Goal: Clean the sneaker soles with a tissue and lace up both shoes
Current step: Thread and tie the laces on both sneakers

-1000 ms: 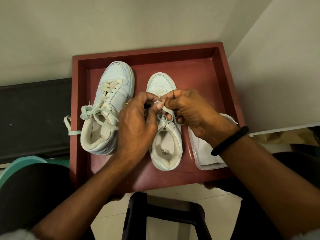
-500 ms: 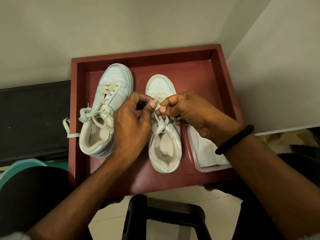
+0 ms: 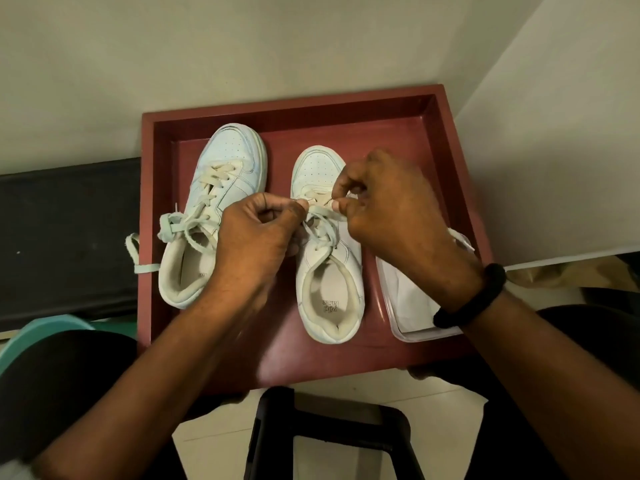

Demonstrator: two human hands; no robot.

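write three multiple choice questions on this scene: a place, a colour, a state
1. Where is the clear container of tissue?
A) in the tray, beside the right sneaker
B) on the floor
C) on the black bench

2. What colour is the tray?
A) blue
B) dark red
C) white

3. What are the left hand and right hand doing?
A) both pinching the right sneaker's lace
B) lying flat on the tray
C) wiping a sole

1 A: it sits inside the tray's right edge.
2 B: its rim is dark red.
3 A: both hands' fingertips grip the lace.
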